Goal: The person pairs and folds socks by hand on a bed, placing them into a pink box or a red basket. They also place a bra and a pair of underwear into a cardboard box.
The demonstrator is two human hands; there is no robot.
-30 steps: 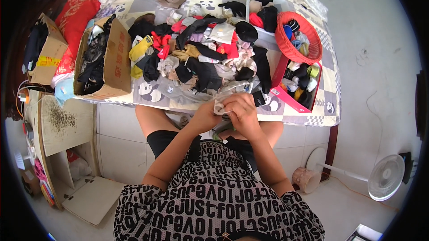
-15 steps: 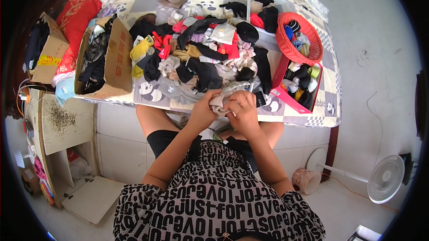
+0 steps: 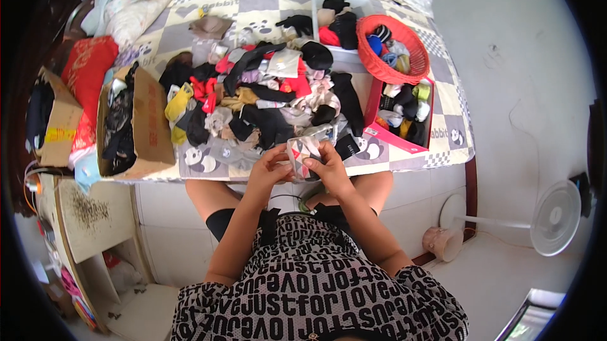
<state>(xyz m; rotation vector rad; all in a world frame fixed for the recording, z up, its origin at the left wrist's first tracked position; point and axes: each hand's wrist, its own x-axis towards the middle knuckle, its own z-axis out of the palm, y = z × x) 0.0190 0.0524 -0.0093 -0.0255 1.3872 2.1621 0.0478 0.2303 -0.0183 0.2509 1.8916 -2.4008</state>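
At the front edge of the bed I hold a small pale cloth garment [image 3: 305, 147] with a bit of red on it; its exact kind I cannot make out. My left hand [image 3: 272, 165] pinches its left side and my right hand [image 3: 328, 167] grips the right, thumb on top. Just beyond my hands lies a mixed heap of clothes [image 3: 269, 120] in black, red, yellow and pale pink. Beside my right hand is a small black item [image 3: 347, 147] on the bedspread.
A red basket [image 3: 414, 75], a pink-red box [image 3: 399, 143] and a white bin [image 3: 363, 5], each holding small clothes, stand at the right. Two cardboard boxes [image 3: 150, 126] with dark clothing are at the left. A white fan [image 3: 555, 218] stands on the right floor.
My view has shifted, so the bed's things sit further left. The bunched garment is now spread more open between my hands, which have moved slightly apart.
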